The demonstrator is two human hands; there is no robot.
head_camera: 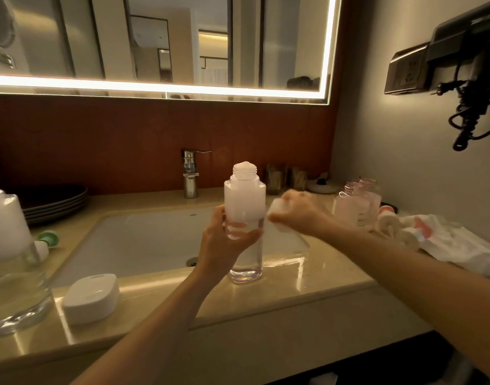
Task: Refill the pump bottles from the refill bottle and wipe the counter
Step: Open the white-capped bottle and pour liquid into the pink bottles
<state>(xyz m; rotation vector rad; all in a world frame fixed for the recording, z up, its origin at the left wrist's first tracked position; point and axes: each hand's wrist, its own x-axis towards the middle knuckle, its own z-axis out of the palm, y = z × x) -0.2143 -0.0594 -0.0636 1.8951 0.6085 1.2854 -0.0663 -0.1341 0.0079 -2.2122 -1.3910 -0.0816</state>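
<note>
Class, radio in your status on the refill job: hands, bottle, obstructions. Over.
Left hand grips open-necked bottle, upright on counter by sink. Right hand holds blurred white item beside it. Neck unobstructed.

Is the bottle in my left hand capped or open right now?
Open: the bottle shows bare screw threads at its neck, no pump or cap on it. The left hand grips it upright.

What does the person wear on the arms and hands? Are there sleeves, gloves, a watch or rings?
Both forearms are bare as far as the picture shows; no sleeves. The left hand and right hand wear no gloves. Neither wrist carries a watch or bracelet. No ring shows on the left hand; the right is too blurred to tell.
</note>
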